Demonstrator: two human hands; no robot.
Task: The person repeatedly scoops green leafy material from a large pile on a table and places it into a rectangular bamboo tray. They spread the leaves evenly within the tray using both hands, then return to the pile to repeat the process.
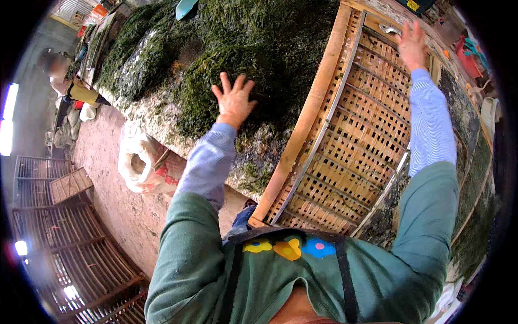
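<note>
My left hand has its fingers spread and holds nothing. It is over a heap of dark green, stringy plant matter; contact cannot be told. Right of the heap lies a woven bamboo lattice panel, crossed by thin rods. A wooden beam runs along its left side, with a straight metal strip beside it. My right hand is empty, fingers apart, at the panel's far right corner. Close to its fingertips is a small shiny metal piece. Green bits cling to the lattice.
The heap rests on a rough, pale-edged work surface. Beside it on the floor stands a white sack with its mouth open. Slatted racks stand lower left. Another person is at the far left. A red container is at upper right.
</note>
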